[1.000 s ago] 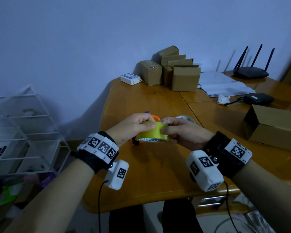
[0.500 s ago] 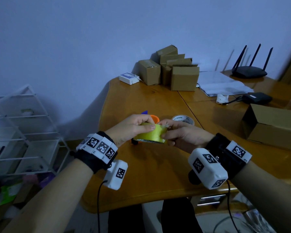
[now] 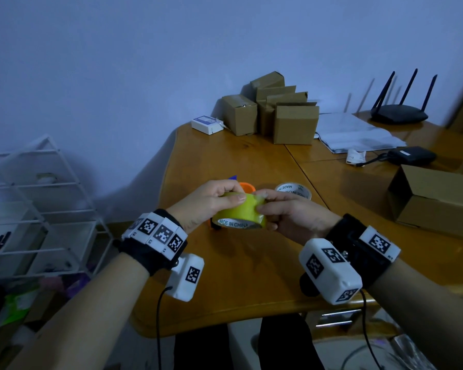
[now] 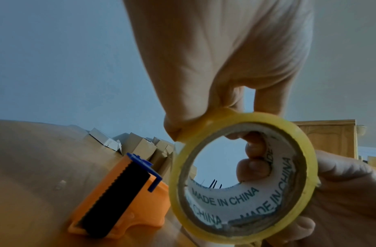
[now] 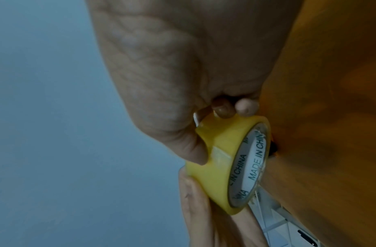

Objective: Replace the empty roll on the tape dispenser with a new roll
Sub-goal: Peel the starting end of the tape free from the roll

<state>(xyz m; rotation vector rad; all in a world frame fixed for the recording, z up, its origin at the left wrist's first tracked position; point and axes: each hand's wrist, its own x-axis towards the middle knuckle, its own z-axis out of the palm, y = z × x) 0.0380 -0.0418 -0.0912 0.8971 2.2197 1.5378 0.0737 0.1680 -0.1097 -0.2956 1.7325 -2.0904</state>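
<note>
Both hands hold the new roll (image 3: 239, 212) in the air just above the table (image 3: 225, 276), near its front edge, so that neither face is pinned and the roll can be turned freely; the left hand (image 3: 206, 206) clamps it from the top, thumb across the yellow band; the right hand (image 3: 292, 217) hooks fingers (image 4: 254, 168) through the core to steady it, while its thumb and forefinger pinch at the outer wrap, probably to find and lift the loose end. The dispenser (image 4: 123, 197) lies on the table just behind the roll, its orange body showing no roll on it; the empty roll (image 3: 293, 190) sits beside it, off to the right, out of the way; so the swap looks half done, with loading yet to come.
</note>
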